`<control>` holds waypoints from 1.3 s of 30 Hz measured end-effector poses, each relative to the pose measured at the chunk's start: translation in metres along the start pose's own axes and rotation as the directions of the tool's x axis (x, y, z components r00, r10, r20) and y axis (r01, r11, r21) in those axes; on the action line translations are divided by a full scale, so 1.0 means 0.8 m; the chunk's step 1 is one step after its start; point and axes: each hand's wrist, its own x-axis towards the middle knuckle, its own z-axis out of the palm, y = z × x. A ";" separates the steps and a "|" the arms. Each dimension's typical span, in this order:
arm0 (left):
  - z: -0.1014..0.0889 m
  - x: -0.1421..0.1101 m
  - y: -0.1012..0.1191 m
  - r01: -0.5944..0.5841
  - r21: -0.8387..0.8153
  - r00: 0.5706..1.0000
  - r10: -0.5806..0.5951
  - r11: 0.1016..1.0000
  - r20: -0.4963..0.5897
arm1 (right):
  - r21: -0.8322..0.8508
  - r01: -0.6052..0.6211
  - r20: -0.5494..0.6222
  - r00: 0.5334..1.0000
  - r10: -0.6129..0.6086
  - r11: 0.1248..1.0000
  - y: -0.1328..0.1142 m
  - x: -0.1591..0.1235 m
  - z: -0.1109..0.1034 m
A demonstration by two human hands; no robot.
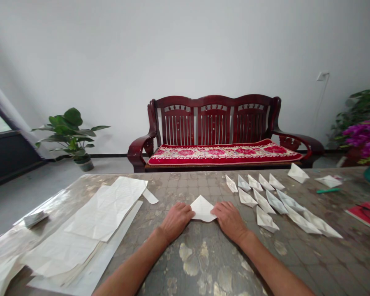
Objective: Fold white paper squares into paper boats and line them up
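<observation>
A small folded piece of white paper (202, 209) lies at the middle of the table, its point facing away from me. My left hand (178, 220) grips its left corner between thumb and curled fingers. On the opposite side my right hand (229, 218) is closed the same way on the right corner. To the right stand several folded paper boats (267, 222) in slanting rows. Stacked sheets of paper (106, 211), creased on top, are spread to the left, with a narrow paper strip (150, 196) by their far corner.
A patterned cover lies over the table (160, 246). At the right are a green pen (327, 190), a red book (362, 213) with glasses on it, and purple flowers (365, 137) in a teal pot. Behind the table stands a dark red wooden bench (214, 123); a potted plant (72, 133) is at the left.
</observation>
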 end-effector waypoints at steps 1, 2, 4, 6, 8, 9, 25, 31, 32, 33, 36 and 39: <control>-0.001 -0.001 -0.001 0.014 -0.031 1.000 -0.014 0.999 0.012 | 0.003 -0.010 0.006 1.000 0.010 1.000 -0.001 -0.002 -0.003; -0.001 -0.002 -0.001 0.031 -0.070 0.999 -0.030 0.997 0.018 | 0.006 -0.023 0.011 1.000 0.022 1.000 -0.002 -0.004 -0.005; -0.002 -0.005 -0.001 0.079 -0.171 0.997 -0.077 0.982 0.018 | 0.017 -0.056 0.022 0.998 0.056 0.998 -0.004 -0.009 -0.008; -0.002 -0.005 -0.001 0.160 -0.274 0.987 -0.158 0.948 0.029 | 0.045 -0.103 0.034 0.994 0.102 0.994 -0.004 -0.012 -0.008; -0.004 -0.001 -0.002 0.280 -0.330 0.960 -0.270 0.902 0.077 | 0.064 -0.175 0.047 0.984 0.172 0.982 -0.003 -0.012 -0.007; -0.005 0.002 -0.002 0.348 -0.336 0.937 -0.330 0.875 0.111 | 0.060 -0.221 0.055 0.974 0.218 0.973 -0.002 -0.010 -0.007; 0.000 0.021 -0.001 0.615 -0.154 0.788 -0.601 0.773 0.131 | -0.069 -0.506 0.072 0.857 0.510 0.860 -0.003 0.008 0.001; 0.021 0.018 -0.001 0.106 -0.291 0.990 -0.127 0.951 -0.053 | -0.146 -0.369 0.022 0.926 0.376 0.918 -0.022 0.010 0.000; 0.024 0.017 -0.001 0.083 -0.319 0.994 -0.100 0.944 -0.035 | -0.136 -0.317 0.031 0.946 0.324 0.939 -0.023 0.010 0.000; 0.026 0.016 -0.001 0.088 -0.335 0.995 -0.099 0.938 -0.015 | -0.111 -0.253 0.047 0.965 0.260 0.961 -0.024 0.009 0.001; 0.028 0.012 0.006 0.145 -0.311 0.989 -0.149 0.939 0.012 | -0.019 -0.117 0.099 0.988 0.118 0.993 -0.021 0.002 0.005; 0.028 0.004 0.015 0.166 -0.250 0.986 -0.166 0.954 0.023 | -0.004 -0.155 0.132 0.979 0.154 0.988 -0.017 -0.012 0.005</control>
